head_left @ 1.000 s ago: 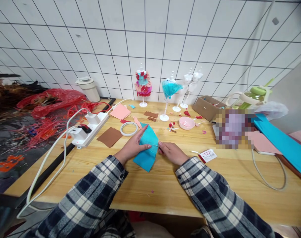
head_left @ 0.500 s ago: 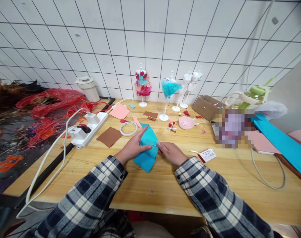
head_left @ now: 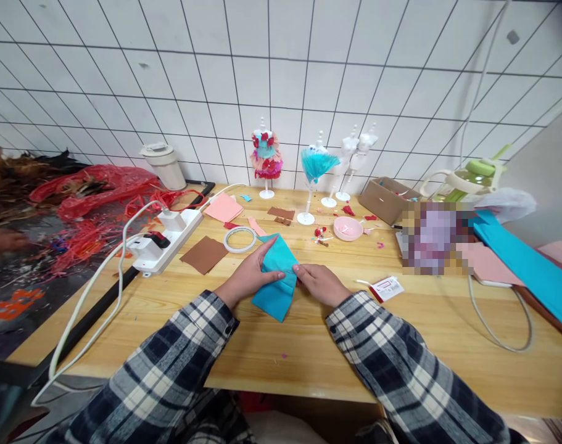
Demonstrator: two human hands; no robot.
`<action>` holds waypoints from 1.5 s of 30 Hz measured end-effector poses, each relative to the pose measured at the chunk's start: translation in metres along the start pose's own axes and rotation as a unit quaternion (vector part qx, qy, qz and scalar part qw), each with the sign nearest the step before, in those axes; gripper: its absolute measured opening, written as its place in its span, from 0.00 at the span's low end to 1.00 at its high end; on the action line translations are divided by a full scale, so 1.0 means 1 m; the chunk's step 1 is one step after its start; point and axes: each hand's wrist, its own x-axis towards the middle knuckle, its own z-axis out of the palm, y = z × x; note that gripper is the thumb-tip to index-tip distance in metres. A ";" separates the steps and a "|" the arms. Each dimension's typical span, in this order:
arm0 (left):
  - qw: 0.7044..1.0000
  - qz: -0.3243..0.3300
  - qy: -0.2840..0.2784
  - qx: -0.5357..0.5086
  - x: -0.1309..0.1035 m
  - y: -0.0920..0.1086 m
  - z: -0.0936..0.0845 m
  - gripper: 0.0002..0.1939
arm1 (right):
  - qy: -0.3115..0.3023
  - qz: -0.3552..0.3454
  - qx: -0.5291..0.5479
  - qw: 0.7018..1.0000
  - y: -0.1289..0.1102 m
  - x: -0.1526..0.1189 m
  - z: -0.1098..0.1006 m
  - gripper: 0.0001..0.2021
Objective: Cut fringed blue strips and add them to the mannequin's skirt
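A folded piece of blue crepe paper is between my hands, above the wooden table. My left hand grips its left side, thumb on top. At the right edge, the closed fingers of my right hand pinch the paper; whether they hold anything else is hidden. Behind my left hand lie a roll of white tape and brown paper. Farther back stand a small dress form in a red, pink and blue dress and another with a blue fan-shaped piece.
A power strip with white cables lies at left. A person's hand is at the far left. Toward the right are a pink bowl, a cardboard box, a label and a blue paper strip.
The blue paper has shifted and turned slightly between my hands. A thin metallic item seen at my right fingertips no longer shows. The other person's hand reaches farther into view at left.
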 end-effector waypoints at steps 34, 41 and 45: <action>0.999 -0.004 0.001 0.041 -0.005 -0.002 0.017 0.53 | -0.008 0.011 -0.055 0.998 0.000 0.002 0.004 0.26; 0.999 -0.009 0.008 0.051 -0.006 -0.001 0.018 0.53 | -0.004 0.009 -0.045 0.999 -0.001 0.002 0.005 0.26; 0.999 -0.014 0.002 0.051 -0.006 0.002 0.021 0.53 | -0.002 0.009 -0.051 0.999 -0.002 0.001 0.006 0.26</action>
